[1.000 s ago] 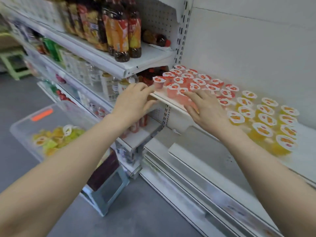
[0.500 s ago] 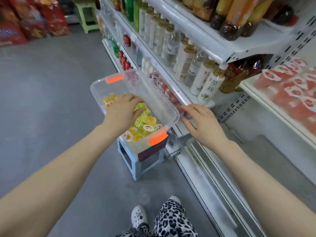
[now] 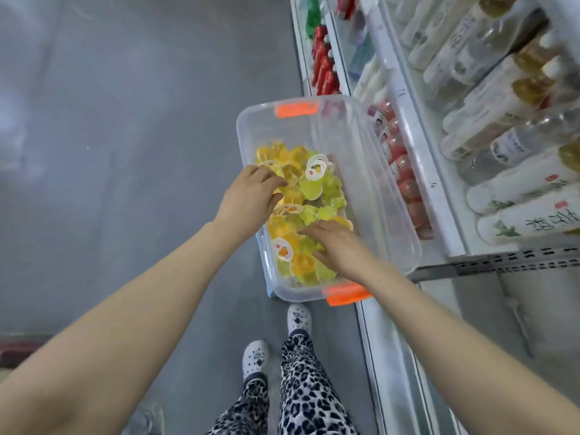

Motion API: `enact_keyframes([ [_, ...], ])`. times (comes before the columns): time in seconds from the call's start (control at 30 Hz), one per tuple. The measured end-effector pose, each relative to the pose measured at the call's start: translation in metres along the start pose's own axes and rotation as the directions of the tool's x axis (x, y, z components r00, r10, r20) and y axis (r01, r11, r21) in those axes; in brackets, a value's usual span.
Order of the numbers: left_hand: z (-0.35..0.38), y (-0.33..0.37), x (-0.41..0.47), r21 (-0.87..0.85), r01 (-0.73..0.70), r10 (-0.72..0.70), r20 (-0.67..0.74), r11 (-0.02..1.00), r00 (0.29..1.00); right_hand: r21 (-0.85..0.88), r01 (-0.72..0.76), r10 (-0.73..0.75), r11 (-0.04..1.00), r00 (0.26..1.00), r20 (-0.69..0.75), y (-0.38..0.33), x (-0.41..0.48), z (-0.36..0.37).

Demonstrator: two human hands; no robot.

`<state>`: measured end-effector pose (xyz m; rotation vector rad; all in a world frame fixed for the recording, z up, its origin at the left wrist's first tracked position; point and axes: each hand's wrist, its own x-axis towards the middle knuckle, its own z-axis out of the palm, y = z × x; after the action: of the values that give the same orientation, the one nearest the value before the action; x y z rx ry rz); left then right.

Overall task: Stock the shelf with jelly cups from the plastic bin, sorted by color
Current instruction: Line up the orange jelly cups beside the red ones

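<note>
A clear plastic bin [image 3: 372, 183] with orange latches sits below me beside the shelving. It holds a heap of yellow and green jelly cups [image 3: 314, 189], some with white printed lids. My left hand [image 3: 251, 197] is inside the bin at its far left, fingers curled down round a yellow cup in the heap. My right hand [image 3: 340, 246] lies on the cups at the near end with fingers stretched out flat. The shelf with the sorted jelly cups is out of view.
Shelves [image 3: 436, 196] run along the right, with pale drink bottles [image 3: 518, 189] above and red bottles [image 3: 405, 180] lower down. Grey floor [image 3: 125, 120] spreads to the left. My feet in white clogs [image 3: 298, 318] stand just before the bin.
My view swung from the jelly shelf down to the bin. Both hands left the red cups on the shelf; the left went into the bin first, then the right followed.
</note>
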<state>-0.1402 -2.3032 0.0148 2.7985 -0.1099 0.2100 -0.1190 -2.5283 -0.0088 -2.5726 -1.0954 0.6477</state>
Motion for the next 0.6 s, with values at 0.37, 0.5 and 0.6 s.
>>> enact_keyframes([
  [0.37,0.018,-0.011,0.006,0.032,-0.021,0.024,-0.074,0.999,0.997,-0.116,0.231,-0.212,0.966,0.965,0.152,0.008,0.063,0.023],
  [0.5,0.011,-0.008,0.011,0.082,-0.008,0.007,0.011,0.997,1.000,0.161,0.018,-0.033,0.987,0.995,0.093,0.022,0.055,0.006],
  [0.6,0.009,-0.004,0.019,0.111,0.015,-0.023,0.071,0.994,0.997,0.299,-0.122,0.131,0.946,0.991,-0.011,0.035,0.046,-0.015],
])
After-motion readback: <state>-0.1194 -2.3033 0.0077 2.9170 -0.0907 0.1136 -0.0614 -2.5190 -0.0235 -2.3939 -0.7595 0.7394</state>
